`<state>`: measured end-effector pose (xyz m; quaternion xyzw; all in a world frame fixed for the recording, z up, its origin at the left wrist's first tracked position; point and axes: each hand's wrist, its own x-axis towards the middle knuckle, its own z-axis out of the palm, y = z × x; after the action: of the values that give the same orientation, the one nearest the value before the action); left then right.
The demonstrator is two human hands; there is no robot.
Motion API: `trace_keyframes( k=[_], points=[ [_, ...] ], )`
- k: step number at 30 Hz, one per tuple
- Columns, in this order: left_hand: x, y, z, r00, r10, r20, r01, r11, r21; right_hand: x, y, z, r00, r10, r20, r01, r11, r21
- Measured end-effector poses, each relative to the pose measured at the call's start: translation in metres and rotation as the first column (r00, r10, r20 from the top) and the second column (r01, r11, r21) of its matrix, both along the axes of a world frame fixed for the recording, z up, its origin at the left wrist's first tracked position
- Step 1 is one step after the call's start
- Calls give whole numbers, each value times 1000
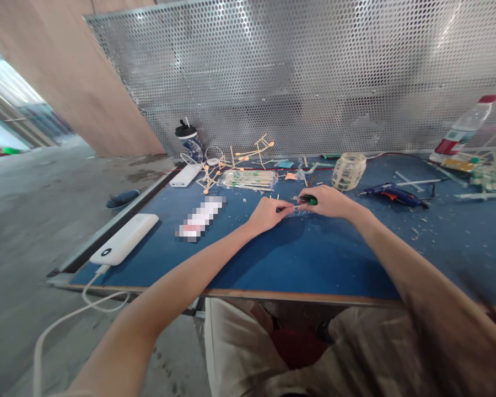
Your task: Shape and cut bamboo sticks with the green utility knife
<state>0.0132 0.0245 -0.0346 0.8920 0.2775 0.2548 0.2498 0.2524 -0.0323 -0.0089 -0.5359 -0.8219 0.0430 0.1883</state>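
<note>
My right hand (324,201) is closed around a green-and-black utility knife (311,200), its tip toward the left. Facing it, my left hand (268,214) pinches a thin pale stick (296,208) whose free end runs to the knife. Both hands are low over the blue tabletop (297,259). Beneath the fingers lie small clear pieces (300,213), too small to make out. Just behind the hands is a plastic-wrapped bundle of sticks (248,180). To the right of it stands a round cage of pale sticks (349,171).
A blue glue gun (394,194) lies at right, near a red-capped bottle (465,129). Stick frames with orange joints (240,158), a lidded cup (190,140) and a white power bank (184,175) are at back left. Another power bank (126,238) with a cable lies nearer. Perforated metal (273,77) rises behind.
</note>
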Motion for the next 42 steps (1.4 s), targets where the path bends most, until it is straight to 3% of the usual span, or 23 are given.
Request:
trace_keyframes(
  k=[7, 14, 22, 32, 39, 42],
  points=[
    [0, 0, 0, 1000, -5, -16, 5, 1000, 14, 8, -3, 6, 992, -86, -89, 96, 990, 107],
    [0, 0, -1, 1000, -3, -24, 3, 1000, 10, 7, -2, 1, 999, -30, -30, 32, 996, 81],
    [1, 0, 1, 1000, -12, -23, 12, 1000, 2, 8, 0, 5, 961, -234, -145, 263, 938, 227],
    [1, -1, 3, 1000, -29, -8, 30, 999, 13, 17, 5, 3, 908, -335, -250, 402, 866, 297],
    [2, 0, 1, 999, -28, -21, 29, 999, 42, 16, 4, 1, 891, -390, -233, 446, 849, 283],
    [1, 1, 0, 999, -16, -30, 17, 998, 60, 11, 0, 2, 921, -343, -186, 384, 882, 273]
  ],
)
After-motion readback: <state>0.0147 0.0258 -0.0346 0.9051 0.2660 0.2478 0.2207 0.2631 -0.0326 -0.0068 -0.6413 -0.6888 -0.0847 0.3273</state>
